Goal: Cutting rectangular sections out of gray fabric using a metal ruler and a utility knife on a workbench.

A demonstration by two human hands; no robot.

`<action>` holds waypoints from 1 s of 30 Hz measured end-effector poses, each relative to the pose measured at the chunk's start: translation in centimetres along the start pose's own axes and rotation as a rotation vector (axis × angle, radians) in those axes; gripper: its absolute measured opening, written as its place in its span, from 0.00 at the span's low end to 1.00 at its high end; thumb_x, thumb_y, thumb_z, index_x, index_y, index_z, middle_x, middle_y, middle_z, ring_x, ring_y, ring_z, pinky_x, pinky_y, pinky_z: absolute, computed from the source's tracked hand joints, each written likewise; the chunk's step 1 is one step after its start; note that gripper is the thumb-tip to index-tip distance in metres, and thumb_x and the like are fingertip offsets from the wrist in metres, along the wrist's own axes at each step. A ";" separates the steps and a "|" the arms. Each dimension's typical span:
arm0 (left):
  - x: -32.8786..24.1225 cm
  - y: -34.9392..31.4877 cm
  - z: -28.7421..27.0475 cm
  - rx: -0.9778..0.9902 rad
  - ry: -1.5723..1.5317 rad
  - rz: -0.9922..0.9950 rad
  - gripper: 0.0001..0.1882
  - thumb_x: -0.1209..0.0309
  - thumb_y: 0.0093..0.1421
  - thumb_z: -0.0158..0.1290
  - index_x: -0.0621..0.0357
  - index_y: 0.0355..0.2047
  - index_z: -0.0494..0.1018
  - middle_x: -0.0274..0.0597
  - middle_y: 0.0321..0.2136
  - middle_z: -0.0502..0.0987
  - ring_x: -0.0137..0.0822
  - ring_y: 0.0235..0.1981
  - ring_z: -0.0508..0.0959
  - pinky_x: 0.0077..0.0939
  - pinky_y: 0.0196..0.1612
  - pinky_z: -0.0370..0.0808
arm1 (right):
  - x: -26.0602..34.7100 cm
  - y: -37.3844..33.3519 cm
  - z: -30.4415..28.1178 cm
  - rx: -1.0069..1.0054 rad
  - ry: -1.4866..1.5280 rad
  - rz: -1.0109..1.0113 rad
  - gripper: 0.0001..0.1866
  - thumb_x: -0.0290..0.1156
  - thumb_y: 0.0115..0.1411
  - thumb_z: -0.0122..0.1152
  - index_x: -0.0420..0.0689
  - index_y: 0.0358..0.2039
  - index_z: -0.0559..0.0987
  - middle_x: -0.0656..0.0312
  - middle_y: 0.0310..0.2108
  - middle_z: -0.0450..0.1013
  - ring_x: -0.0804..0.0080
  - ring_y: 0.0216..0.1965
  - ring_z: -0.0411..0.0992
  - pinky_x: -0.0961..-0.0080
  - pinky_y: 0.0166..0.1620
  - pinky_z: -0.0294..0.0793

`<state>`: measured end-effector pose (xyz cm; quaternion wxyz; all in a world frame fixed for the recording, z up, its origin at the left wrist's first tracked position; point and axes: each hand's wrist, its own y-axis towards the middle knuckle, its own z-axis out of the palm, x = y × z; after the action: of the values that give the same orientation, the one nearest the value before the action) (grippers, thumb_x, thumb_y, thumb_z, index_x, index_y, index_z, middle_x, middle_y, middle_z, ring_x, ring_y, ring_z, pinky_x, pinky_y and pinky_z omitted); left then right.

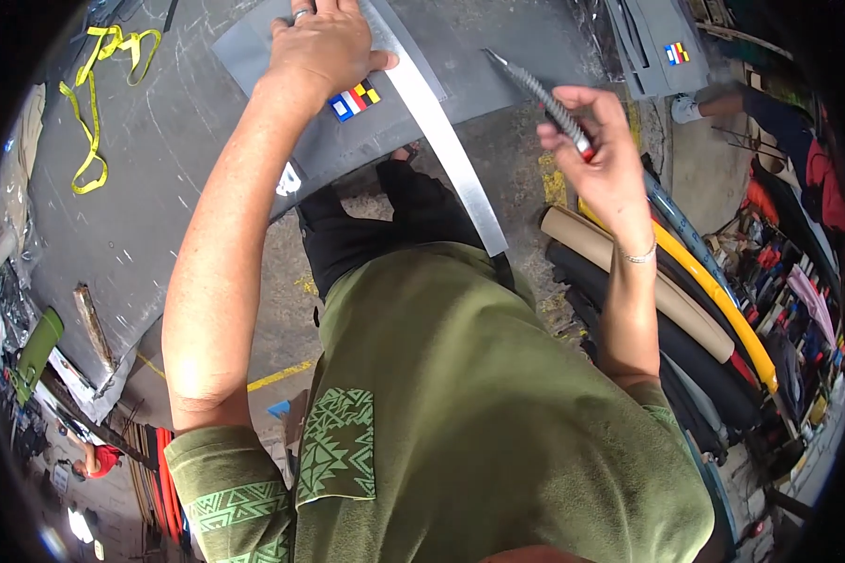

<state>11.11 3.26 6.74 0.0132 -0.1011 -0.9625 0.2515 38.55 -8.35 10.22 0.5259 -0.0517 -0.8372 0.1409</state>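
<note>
My left hand (324,47) lies flat on a dark grey sheet (244,47) on the table, its fingers stretched out. The thumb presses against a long metal ruler (441,141), which runs across the sheet and juts past the table's near edge. Beside that wrist, a small patch of colored checks (354,100) shows on the sheet. Off to the right and raised, my right hand (596,155) grips a slim pointed tool (545,98) with a ribbed grey body and a red end. Its tip points up and left; motion blur hides its exact kind.
A crumpled yellow strap (92,113) rests on the grey tabletop (150,216) at left. More dark sheets (643,47) hang at the upper right, near another person's leg (723,105). Rolls of material, including a tan roll (629,281) and a yellow one (723,300), lie at right.
</note>
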 end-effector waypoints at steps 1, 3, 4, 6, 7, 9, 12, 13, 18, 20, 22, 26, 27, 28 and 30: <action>0.1 0.0 0.1 0.002 0.001 -0.004 0.58 0.44 0.58 0.63 0.76 0.71 0.49 0.67 0.73 0.48 0.63 0.75 0.50 0.56 0.73 0.56 | 0.9 0.1 -0.3 -0.060 -0.132 -0.054 0.19 0.20 0.59 0.67 0.41 0.52 0.79 0.58 0.48 0.75 0.74 0.43 0.78 0.79 0.48 0.78; -0.2 0.1 -0.2 0.002 0.003 0.004 0.58 0.44 0.58 0.63 0.76 0.71 0.49 0.67 0.73 0.48 0.64 0.75 0.50 0.55 0.73 0.56 | 1.7 1.3 -0.7 -0.091 -0.161 -0.213 0.18 0.23 0.59 0.71 0.42 0.50 0.80 0.61 0.43 0.78 0.79 0.40 0.76 0.79 0.46 0.77; -0.3 0.1 -0.4 0.009 -0.001 0.003 0.58 0.44 0.57 0.63 0.76 0.71 0.49 0.68 0.73 0.48 0.64 0.75 0.50 0.55 0.73 0.56 | 2.6 2.0 -0.5 -0.105 -0.262 -0.285 0.16 0.28 0.63 0.69 0.43 0.51 0.80 0.62 0.40 0.79 0.82 0.38 0.74 0.81 0.44 0.77; -0.6 0.2 -0.6 0.018 -0.003 0.005 0.58 0.44 0.57 0.63 0.76 0.71 0.49 0.69 0.73 0.48 0.64 0.75 0.50 0.55 0.73 0.56 | 2.8 4.0 0.7 -0.189 -0.253 -0.175 0.16 0.33 0.62 0.73 0.42 0.49 0.84 0.71 0.41 0.81 0.82 0.43 0.76 0.85 0.41 0.77; -0.9 0.3 -0.9 0.013 -0.010 0.021 0.59 0.44 0.57 0.64 0.77 0.71 0.49 0.69 0.73 0.48 0.64 0.75 0.50 0.55 0.73 0.56 | 0.5 5.8 0.7 -0.194 -0.123 -0.335 0.19 0.36 0.65 0.70 0.41 0.53 0.81 0.68 0.38 0.82 0.82 0.40 0.76 0.84 0.38 0.76; 3.5 3.1 3.3 0.007 -0.013 0.004 0.59 0.44 0.56 0.64 0.77 0.71 0.49 0.69 0.73 0.48 0.65 0.75 0.49 0.55 0.73 0.57 | 0.1 9.5 1.9 -0.200 0.048 -0.352 0.19 0.37 0.67 0.66 0.42 0.54 0.79 0.67 0.37 0.80 0.79 0.37 0.75 0.82 0.37 0.76; 7.0 5.9 8.6 -0.545 -0.570 0.548 0.59 0.45 0.56 0.65 0.78 0.70 0.49 0.71 0.73 0.48 0.67 0.74 0.50 0.55 0.73 0.56 | 1.1 14.3 6.2 -0.221 0.537 -0.345 0.20 0.41 0.72 0.56 0.44 0.58 0.72 0.63 0.32 0.75 0.71 0.31 0.74 0.74 0.36 0.76; 3.9 4.4 4.8 -0.270 -0.323 0.304 0.59 0.45 0.56 0.65 0.78 0.70 0.48 0.72 0.72 0.48 0.67 0.74 0.50 0.55 0.73 0.56 | 0.9 14.9 6.4 -0.269 0.684 -0.330 0.20 0.42 0.73 0.52 0.45 0.60 0.70 0.61 0.31 0.73 0.69 0.28 0.73 0.72 0.35 0.75; 0.6 0.6 1.9 -0.024 -0.054 0.014 0.59 0.46 0.56 0.65 0.79 0.70 0.47 0.74 0.72 0.48 0.68 0.74 0.50 0.55 0.73 0.55 | 4.7 15.8 10.3 -0.024 0.834 -0.209 0.24 0.52 0.76 0.43 0.50 0.62 0.66 0.68 0.26 0.65 0.81 0.17 0.61 0.80 0.19 0.64; 3.5 0.9 7.0 -0.660 0.009 0.261 0.59 0.46 0.57 0.65 0.78 0.71 0.47 0.74 0.72 0.49 0.69 0.73 0.51 0.56 0.73 0.55 | 4.7 16.6 12.4 0.151 0.831 -0.162 0.28 0.52 0.77 0.42 0.49 0.68 0.63 0.67 0.24 0.65 0.81 0.14 0.59 0.81 0.16 0.61; 1.3 1.3 3.2 -0.358 0.002 0.166 0.59 0.46 0.57 0.65 0.76 0.71 0.47 0.74 0.71 0.50 0.70 0.73 0.51 0.56 0.73 0.56 | 2.7 17.4 13.2 0.245 0.870 -0.127 0.30 0.52 0.77 0.42 0.47 0.70 0.62 0.67 0.23 0.65 0.81 0.13 0.58 0.81 0.15 0.59; 0.1 0.2 0.1 -0.051 -0.020 0.056 0.58 0.47 0.56 0.65 0.72 0.72 0.48 0.74 0.70 0.52 0.71 0.72 0.52 0.57 0.72 0.57 | 1.6 18.0 14.2 0.284 0.890 -0.076 0.30 0.53 0.77 0.41 0.48 0.71 0.62 0.68 0.23 0.66 0.82 0.14 0.59 0.82 0.16 0.58; 0.2 0.2 0.2 -0.048 -0.021 0.054 0.58 0.47 0.56 0.65 0.72 0.72 0.48 0.74 0.70 0.52 0.71 0.72 0.52 0.57 0.72 0.57 | 1.6 18.1 14.3 0.287 0.890 -0.073 0.30 0.53 0.77 0.41 0.48 0.71 0.62 0.68 0.23 0.66 0.82 0.14 0.59 0.82 0.16 0.58; 0.3 0.2 0.3 -0.056 -0.018 0.056 0.58 0.47 0.56 0.65 0.72 0.72 0.48 0.74 0.70 0.52 0.71 0.72 0.53 0.57 0.72 0.57 | 1.5 18.1 14.3 0.311 0.886 -0.076 0.30 0.53 0.77 0.41 0.48 0.71 0.62 0.68 0.23 0.66 0.82 0.15 0.59 0.82 0.16 0.58; 0.4 0.2 0.4 -0.062 -0.018 0.057 0.58 0.47 0.56 0.65 0.72 0.72 0.48 0.74 0.70 0.52 0.71 0.72 0.53 0.57 0.72 0.57 | 1.4 18.2 14.2 0.336 0.881 -0.076 0.30 0.53 0.77 0.41 0.48 0.71 0.62 0.68 0.23 0.66 0.82 0.15 0.59 0.82 0.16 0.58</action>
<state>10.70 3.34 6.27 -0.0058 -0.1266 -0.9667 0.2225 24.05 6.77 0.39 0.8368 0.0100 -0.5013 0.2198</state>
